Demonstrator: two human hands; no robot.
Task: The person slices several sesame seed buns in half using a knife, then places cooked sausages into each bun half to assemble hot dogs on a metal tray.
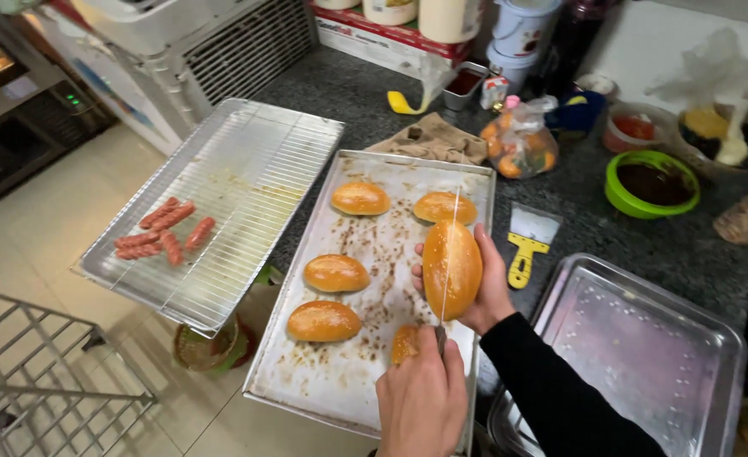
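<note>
My right hand [486, 292] cups a long golden bun [452, 269] from below, over the right side of a stained baking tray [374, 245]. My left hand [420, 402] grips a knife [450, 254] whose thin blade runs lengthwise along the top of that bun. Several more buns lie on the tray: two at the back [360, 198] [444, 206], two on the left [336, 272] [323, 321], and one partly hidden behind my left hand [405, 342].
A wire-rack tray [247, 169] on the left holds several small sausages [167, 230]. An empty steel tray [645, 338] is at right. A yellow scraper [526, 245], green bowl of dark sauce [651, 182], plastic bag [518, 144] and containers stand on the dark counter behind.
</note>
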